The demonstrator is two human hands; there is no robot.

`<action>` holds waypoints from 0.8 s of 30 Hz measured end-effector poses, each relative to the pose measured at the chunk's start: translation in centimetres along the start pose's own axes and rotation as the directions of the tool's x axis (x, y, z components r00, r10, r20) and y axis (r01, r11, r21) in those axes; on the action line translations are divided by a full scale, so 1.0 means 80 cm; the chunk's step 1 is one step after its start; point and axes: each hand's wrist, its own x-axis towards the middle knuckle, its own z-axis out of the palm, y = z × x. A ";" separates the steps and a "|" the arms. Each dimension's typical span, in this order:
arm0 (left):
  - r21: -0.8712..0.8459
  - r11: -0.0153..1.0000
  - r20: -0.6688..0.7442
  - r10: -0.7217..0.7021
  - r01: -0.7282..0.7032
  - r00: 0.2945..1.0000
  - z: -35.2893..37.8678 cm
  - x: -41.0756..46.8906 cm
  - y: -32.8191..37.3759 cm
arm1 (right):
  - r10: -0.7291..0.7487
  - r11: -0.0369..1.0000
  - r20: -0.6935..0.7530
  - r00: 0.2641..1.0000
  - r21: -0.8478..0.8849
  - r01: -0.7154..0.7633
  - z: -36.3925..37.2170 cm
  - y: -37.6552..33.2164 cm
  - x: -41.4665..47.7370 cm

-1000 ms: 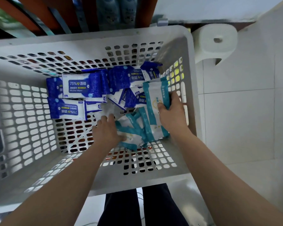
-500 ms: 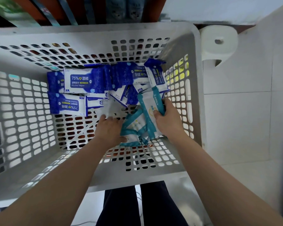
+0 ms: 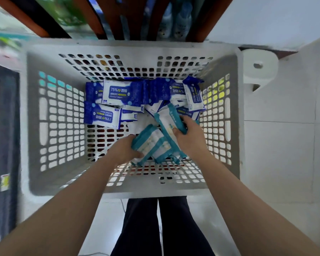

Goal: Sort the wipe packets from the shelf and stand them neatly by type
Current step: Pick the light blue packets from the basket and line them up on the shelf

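Inside the basket (image 3: pixel 35 126), right hand (image 3: pixel 189 139) grips teal packet (image 3: pixel 167 121) — long axis slanting leftward.

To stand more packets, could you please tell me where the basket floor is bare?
Bare floor lies between the left wall, the blue packets and the left hand. The far side and right corner, around the teal packets, are crowded.

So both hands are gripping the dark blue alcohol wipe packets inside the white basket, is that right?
Not quite. The head view shows the left hand and right hand gripping the teal-and-white packets, not the dark blue alcohol wipe packets, which lie by the far wall of the white basket. Both hands are inside the basket, as stated.
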 end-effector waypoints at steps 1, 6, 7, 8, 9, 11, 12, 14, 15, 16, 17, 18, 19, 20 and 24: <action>-0.104 0.995 -0.019 -0.012 0.010 1.000 -0.008 -0.013 0.000 | -0.027 1.000 0.008 1.000 -0.004 0.027 0.002 -0.009 -0.005; -0.590 0.803 -0.249 -0.084 -0.082 0.965 -0.037 -0.091 0.005 | -0.171 0.985 0.018 0.985 0.031 0.170 0.004 -0.065 -0.034; -0.615 0.780 -0.313 -0.106 -0.116 0.944 -0.042 -0.108 0.007 | -0.196 0.980 0.004 0.981 0.045 0.196 0.004 -0.077 -0.042; -0.636 0.757 -0.375 -0.129 -0.154 0.918 -0.048 -0.125 0.008 | -0.225 0.973 -0.008 0.974 0.058 0.225 0.004 -0.089 -0.050; -0.651 0.737 -0.427 -0.157 -0.182 0.890 -0.054 -0.141 0.008 | -0.261 0.963 -0.012 0.965 0.069 0.261 0.005 -0.101 -0.059; -0.676 0.705 -0.508 -0.233 -0.217 0.829 -0.066 -0.176 0.006 | -0.344 0.935 -0.006 0.939 0.093 0.343 0.009 -0.126 -0.076; -0.694 0.680 -0.537 -0.269 -0.237 0.800 -0.071 -0.193 0.004 | -0.377 0.921 0.003 0.926 0.107 0.375 0.011 -0.138 -0.085; -0.717 0.628 -0.593 -0.323 -0.302 0.738 -0.082 -0.226 -0.003 | -0.436 0.892 0.020 0.900 0.141 0.429 0.018 -0.165 -0.103; -0.715 0.614 -0.623 -0.345 -0.333 0.702 -0.087 -0.243 -0.007 | -0.466 0.875 0.025 0.885 0.166 0.456 0.023 -0.177 -0.114; -0.710 0.603 -0.651 -0.368 -0.363 0.663 -0.092 -0.259 -0.012 | -0.495 0.855 0.030 0.868 0.191 0.482 0.028 -0.190 -0.124; -0.706 0.592 -0.673 -0.389 -0.390 0.629 -0.096 -0.274 -0.018 | -0.527 0.834 0.034 0.849 0.210 0.510 0.034 -0.203 -0.135; -0.705 0.576 -0.687 -0.410 -0.414 0.600 -0.101 -0.289 -0.025 | -0.563 0.811 0.040 0.826 0.218 0.542 0.041 -0.217 -0.146; -0.706 0.560 -0.695 -0.428 -0.435 0.577 -0.106 -0.304 -0.033 | -0.596 0.789 0.050 0.802 0.220 0.573 0.049 -0.230 -0.156; -0.699 0.550 -0.707 -0.440 -0.457 0.553 -0.112 -0.319 -0.042 | -0.622 0.771 0.063 0.780 0.224 0.597 0.058 -0.243 -0.166; -0.672 0.530 -0.740 -0.504 -0.517 0.445 -0.136 -0.373 -0.088 | -0.670 0.736 0.120 0.733 0.240 0.633 0.104 -0.297 -0.203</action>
